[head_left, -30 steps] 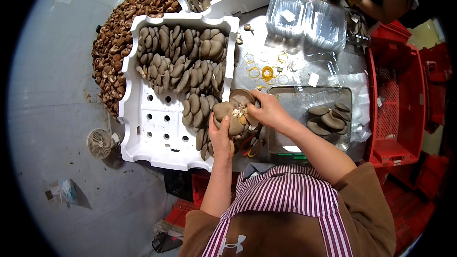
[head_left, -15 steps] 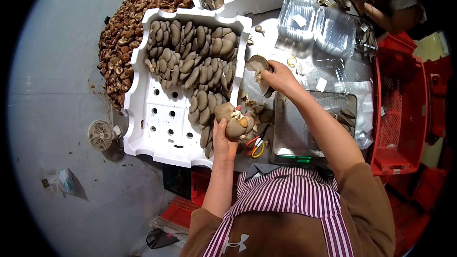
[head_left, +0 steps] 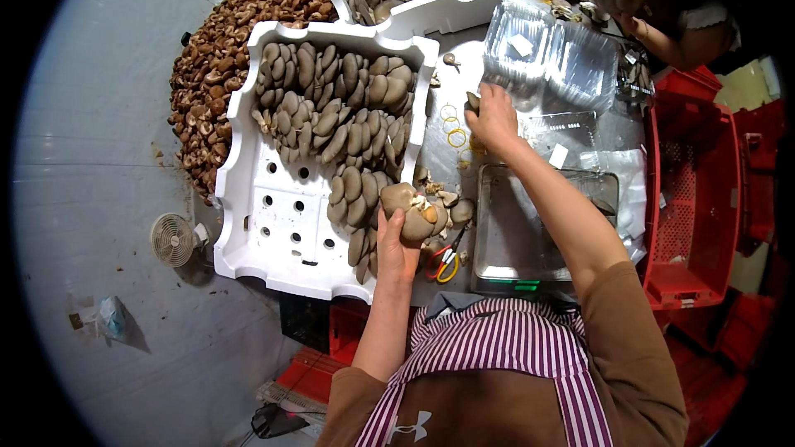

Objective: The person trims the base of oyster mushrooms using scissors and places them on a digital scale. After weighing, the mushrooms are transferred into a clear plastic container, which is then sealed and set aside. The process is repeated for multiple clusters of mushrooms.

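Looking down from my remote seat, I see the grey floor (head_left: 99, 199) taking up the left, with a heap of brown mushrooms (head_left: 224, 58) lying on it and a small fan (head_left: 172, 239) below that. Against the heap stands the big white foam box (head_left: 273, 223), its upper half packed with grey oyster mushrooms (head_left: 339, 108), its lower half bare and full of holes. A second foam box (head_left: 451, 8) of the same mushrooms sits just above it. On the right stands a red crate (head_left: 691, 199). Between them the metal surface (head_left: 443, 165) carries clear plastic punnets (head_left: 546, 54), a steel tray (head_left: 513, 232), a few yellow rubber bands (head_left: 454, 128) and small scissors (head_left: 447, 263).

My left hand (head_left: 396, 248) has its grip closed around the stem of an oyster mushroom cluster (head_left: 414, 211), held up just over the box's right rim near the scissors. My right hand (head_left: 495, 120) lies well apart from it, fingers curled at the edge of the punnets beside the bands; a small dark piece shows at the fingertips, though I cannot tell whether the grip actually pinches it. Another person's arm (head_left: 679, 41) works at the top right.

I judge the step to be fetching something for the cluster. Done well, the left grip stays low on the stem, so the caps don't bruise or snap, while the right takes just one item cleanly.
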Available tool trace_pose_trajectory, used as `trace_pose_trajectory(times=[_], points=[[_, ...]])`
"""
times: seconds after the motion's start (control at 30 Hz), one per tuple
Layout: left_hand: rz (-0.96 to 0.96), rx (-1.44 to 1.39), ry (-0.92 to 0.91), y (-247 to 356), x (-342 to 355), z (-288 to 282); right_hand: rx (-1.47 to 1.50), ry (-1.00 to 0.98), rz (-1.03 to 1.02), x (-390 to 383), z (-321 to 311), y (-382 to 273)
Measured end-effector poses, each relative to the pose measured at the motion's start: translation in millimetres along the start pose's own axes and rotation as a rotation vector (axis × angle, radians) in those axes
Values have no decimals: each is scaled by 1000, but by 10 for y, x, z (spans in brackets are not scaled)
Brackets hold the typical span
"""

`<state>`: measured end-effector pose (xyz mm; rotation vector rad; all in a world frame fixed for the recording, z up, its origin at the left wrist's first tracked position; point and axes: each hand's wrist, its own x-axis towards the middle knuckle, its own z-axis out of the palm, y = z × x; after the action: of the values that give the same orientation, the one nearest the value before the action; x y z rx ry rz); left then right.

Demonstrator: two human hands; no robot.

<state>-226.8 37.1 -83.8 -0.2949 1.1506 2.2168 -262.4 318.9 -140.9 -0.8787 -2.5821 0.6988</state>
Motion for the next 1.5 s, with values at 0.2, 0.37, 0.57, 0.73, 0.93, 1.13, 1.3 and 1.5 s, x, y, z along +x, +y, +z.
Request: trace_pose_trajectory(times=[0.2, 0.37, 0.57, 0.73, 0.93, 1.13, 1.3, 1.5], points=[[-54, 52, -1, 33, 40, 95, 431, -579, -402, -822, -957, -704], [-114, 130, 4, 160, -60, 213, 494, -498, -453, -1153, -1008, -702], [-95, 206, 11, 208, -170, 141, 446, -375, -631, -1247, -861, -658], [-115, 15, -13, 250, -314, 27, 689, -287, -249, -1142, -748, -709], [-110, 44, -21, 196, -388, 21, 359, -274, -232, -1019, -768, -652], [-105, 348, -8, -148, 132, 95, 642, -296, -132, -1618, -1076, -555], [4, 699, 16, -693, 947, 161, 672, -306, -38, -2038, -1477, -408], [-46, 664, 136, -978, 1744, 152, 650, -250, -6, -2287, -1547, -266]])
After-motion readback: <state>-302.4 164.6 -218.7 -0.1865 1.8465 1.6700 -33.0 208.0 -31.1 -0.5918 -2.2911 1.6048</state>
